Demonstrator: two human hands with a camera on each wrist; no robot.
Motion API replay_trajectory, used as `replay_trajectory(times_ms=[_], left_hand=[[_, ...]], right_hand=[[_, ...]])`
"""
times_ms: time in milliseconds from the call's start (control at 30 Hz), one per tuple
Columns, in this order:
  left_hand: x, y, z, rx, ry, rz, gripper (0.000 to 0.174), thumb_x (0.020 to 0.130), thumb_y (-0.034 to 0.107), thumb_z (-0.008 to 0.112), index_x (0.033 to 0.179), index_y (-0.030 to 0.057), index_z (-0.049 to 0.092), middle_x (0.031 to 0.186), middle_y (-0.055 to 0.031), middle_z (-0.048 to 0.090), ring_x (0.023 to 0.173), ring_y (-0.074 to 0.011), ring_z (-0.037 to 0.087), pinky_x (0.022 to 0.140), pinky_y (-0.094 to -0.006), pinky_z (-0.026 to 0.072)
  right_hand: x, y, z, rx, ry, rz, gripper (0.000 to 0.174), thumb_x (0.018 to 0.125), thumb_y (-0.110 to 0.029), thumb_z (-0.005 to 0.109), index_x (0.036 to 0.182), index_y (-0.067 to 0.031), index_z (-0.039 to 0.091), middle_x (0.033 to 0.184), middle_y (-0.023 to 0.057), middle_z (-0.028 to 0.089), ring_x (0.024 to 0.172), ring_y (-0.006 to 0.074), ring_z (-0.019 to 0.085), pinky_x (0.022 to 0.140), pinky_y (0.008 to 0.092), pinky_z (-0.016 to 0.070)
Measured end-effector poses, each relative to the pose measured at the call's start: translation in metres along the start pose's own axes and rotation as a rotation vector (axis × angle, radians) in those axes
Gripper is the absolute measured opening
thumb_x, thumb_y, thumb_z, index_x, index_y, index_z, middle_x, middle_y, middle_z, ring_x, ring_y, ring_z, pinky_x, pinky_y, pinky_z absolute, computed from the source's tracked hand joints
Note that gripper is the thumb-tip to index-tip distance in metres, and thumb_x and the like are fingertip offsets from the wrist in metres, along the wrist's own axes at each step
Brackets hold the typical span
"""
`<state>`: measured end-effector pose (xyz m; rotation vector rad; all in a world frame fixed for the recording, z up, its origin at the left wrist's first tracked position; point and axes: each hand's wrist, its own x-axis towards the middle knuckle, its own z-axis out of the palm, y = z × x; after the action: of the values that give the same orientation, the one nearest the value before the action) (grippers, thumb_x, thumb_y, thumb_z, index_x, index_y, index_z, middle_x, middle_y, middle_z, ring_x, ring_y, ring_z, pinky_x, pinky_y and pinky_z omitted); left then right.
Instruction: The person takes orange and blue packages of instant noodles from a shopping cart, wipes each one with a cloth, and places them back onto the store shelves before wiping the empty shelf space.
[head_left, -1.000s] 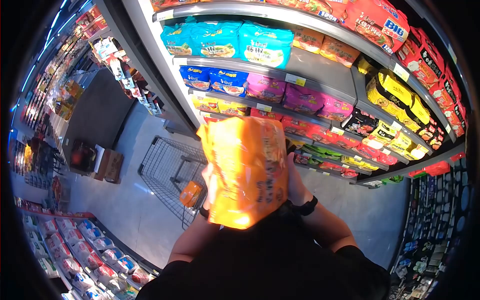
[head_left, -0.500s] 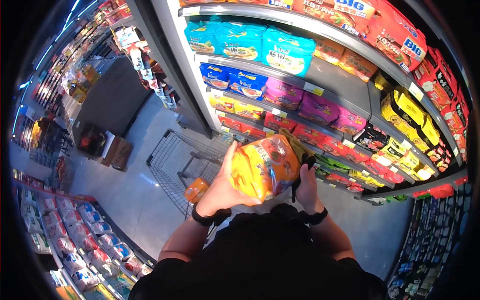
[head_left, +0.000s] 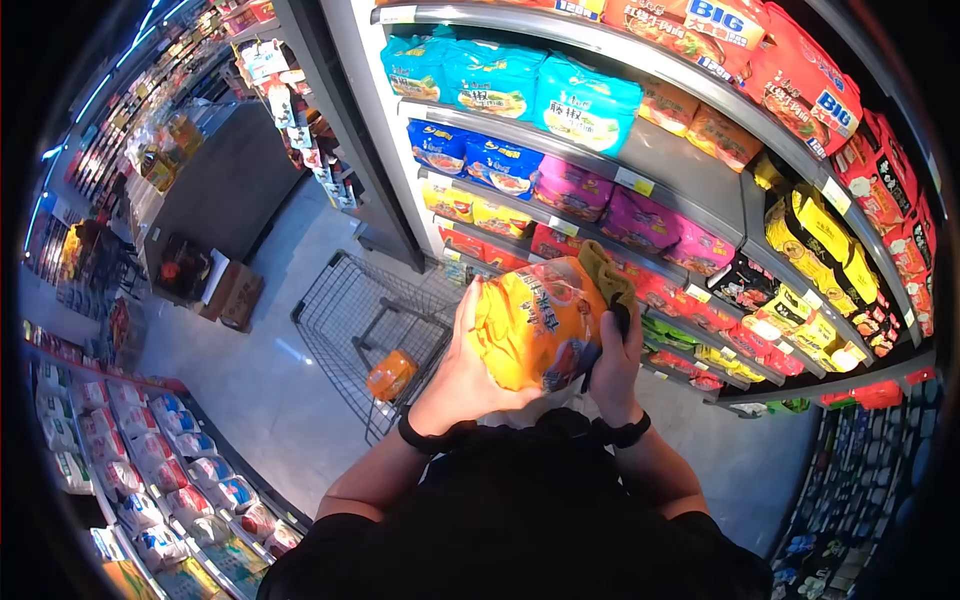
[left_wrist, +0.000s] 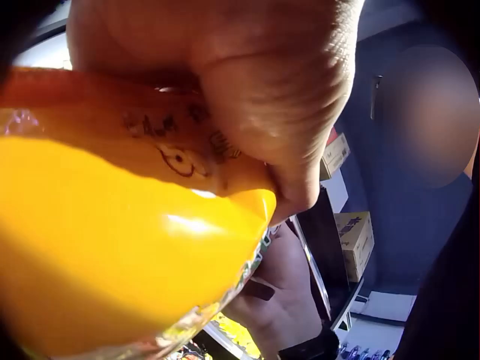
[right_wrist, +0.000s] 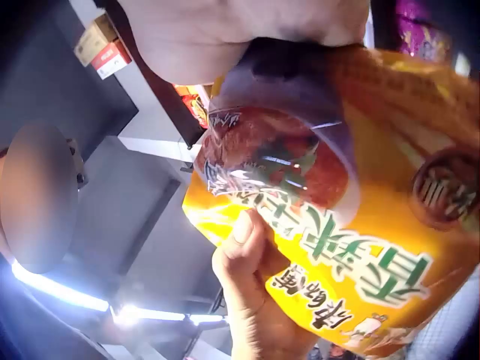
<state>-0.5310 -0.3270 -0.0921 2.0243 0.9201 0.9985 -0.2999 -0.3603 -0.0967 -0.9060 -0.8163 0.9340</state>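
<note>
So the person had the big orange pack (head_left: 530, 325) up off the floor (head_left: 270, 400), left hand (head_left: 455, 375) fingers gripping its 9 o'clock edge, right hand (head_left: 615, 375) fingers gripping around 3. Wire cart (head_left: 320, 330) sat toward 9 with a smaller orange pack (head_left: 391, 375) inside, floor showing past its 8 o'clock side. Stocked shelves (head_left: 690, 178) spanned 12 to 3.

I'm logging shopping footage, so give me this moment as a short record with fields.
held item: orange packet, raised in front of the body
left hand: grips the packet's left side
right hand: grips the opposite side
beside packet: olive-coloured item, kind unclear
cart: wire, smaller-looking orange pack inside
on shelves: teal packets, blue packets, purple packets
</note>
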Motion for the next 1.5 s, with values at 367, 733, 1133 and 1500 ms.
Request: replay_trajectory(times_ms=[367,733,1133,1500], left_hand=[[0.003,0.018,-0.023,0.066,0.112,0.067,0.141,0.057,0.028,0.099,0.168,-0.0042,0.019,0.158,-0.0298,0.039,0.147,-0.0477,0.043,0.121,-0.0541,0.0428],[0.006,0.022,-0.007,0.162,0.103,0.043,0.131,0.054,0.025,0.099,0.163,0.0009,0.03,0.153,-0.0273,0.044,0.142,-0.0491,0.045,0.12,-0.0559,0.0419],[0.008,0.017,-0.007,0.101,0.046,0.063,0.126,0.055,0.021,0.097,0.161,-0.0001,0.033,0.153,-0.0255,0.045,0.142,-0.0474,0.045,0.12,-0.054,0.042],[0.003,0.03,-0.02,0.088,-0.002,0.058,0.135,0.048,0.022,0.099,0.164,0.0029,0.031,0.153,-0.0241,0.038,0.145,-0.0437,0.045,0.123,-0.0513,0.0414]], right_hand=[[0.016,-0.057,0.003,-0.555,-0.219,-0.19,0.067,0.094,-0.002,0.073,0.157,0.0017,0.05,0.147,0.0237,0.067,0.137,0.0324,0.067,0.112,0.0408,0.0514],[0.029,-0.068,0.023,-1.05,-0.755,-0.411,0.085,0.076,-0.024,0.087,0.156,-0.0179,0.059,0.168,0.012,0.05,0.159,0.0422,0.039,0.129,0.0602,0.0323],[0.034,-0.065,0.017,-1.125,-0.847,-0.525,0.073,0.092,-0.037,0.073,0.161,-0.0201,0.055,0.173,0.012,0.043,0.158,0.0397,0.041,0.13,0.0593,0.0299],[0.03,0.002,-0.038,0.108,-0.458,0.248,0.091,0.109,-0.067,0.05,0.169,-0.0011,0.034,0.17,0.0144,0.045,0.154,0.0275,0.047,0.129,0.0422,0.034]])
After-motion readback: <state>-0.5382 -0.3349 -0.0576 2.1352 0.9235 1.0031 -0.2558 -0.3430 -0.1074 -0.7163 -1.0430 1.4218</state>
